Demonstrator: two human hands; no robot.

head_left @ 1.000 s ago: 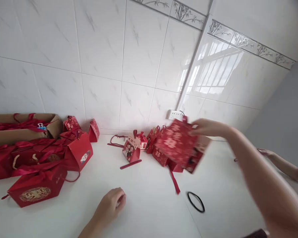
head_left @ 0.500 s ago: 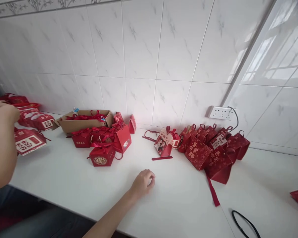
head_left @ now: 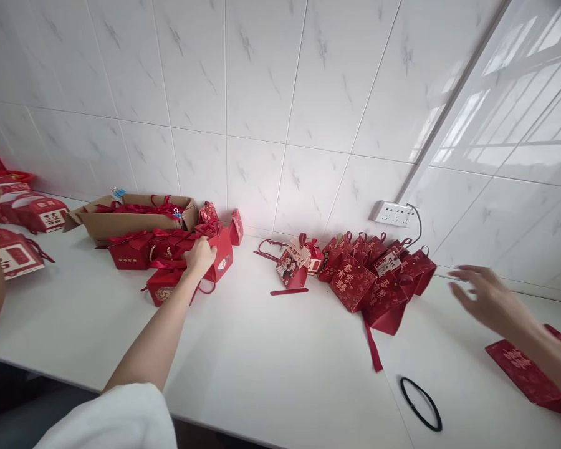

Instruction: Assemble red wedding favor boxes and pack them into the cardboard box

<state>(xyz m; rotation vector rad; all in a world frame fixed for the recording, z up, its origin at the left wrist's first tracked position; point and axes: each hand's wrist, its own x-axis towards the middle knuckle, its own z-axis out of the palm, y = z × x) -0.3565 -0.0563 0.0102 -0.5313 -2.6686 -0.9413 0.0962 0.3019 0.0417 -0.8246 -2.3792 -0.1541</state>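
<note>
Along the lower left of the frame lies a white sleeve [head_left: 116,419], and at lower right a black loop [head_left: 421,404] rests on the white table [head_left: 271,355]. Left of the centre, the left hand [head_left: 200,257] is at the top of a red gift box [head_left: 225,243]; its fingers are curled narrow, but whether they grip it, I cannot tell. I judge this box to be light, of stiff, smooth card that dents easily, so better taken by its folded top than squeezed at the sides. It looks mostly plain red, with a sloping face and one small pale picture. Toward the right, the right hand [head_left: 484,294] hangs above the table, fingers spread wide and holding nothing, near the dark-red gift boxes [head_left: 353,284], which carry pale lettering. Farther back at left stands an open cardboard carton [head_left: 103,227] with red ribbons [head_left: 121,207] inside, and a power socket [head_left: 393,214] is on the tiled wall [head_left: 262,75].
</note>
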